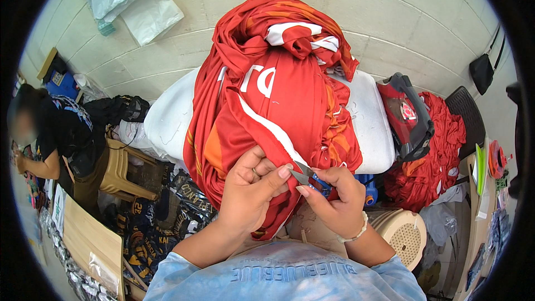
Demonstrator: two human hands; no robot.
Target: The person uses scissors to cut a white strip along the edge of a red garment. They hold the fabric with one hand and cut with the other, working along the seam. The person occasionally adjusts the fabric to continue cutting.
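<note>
A large heap of red jersey fabric (301,117) with orange patches and white lettering lies in front of me. My left hand (251,189) pinches the edge of a red piece with a white band (267,127) along it. Small scissors (302,175) with blue handles are gripped in my right hand (336,198). Their blades point left and stand apart at the fabric edge, close to my left thumb and fingertips. Parts of the handles are hidden by my right fingers.
The heap rests on a white padded surface (372,128). On the right are a grey-and-red carrier (407,117), more red fabric (429,150) and a beige plastic stool (405,239). A person (56,128) sits at the left near a tan plastic chair (123,175). Dark printed garments (150,234) lie below.
</note>
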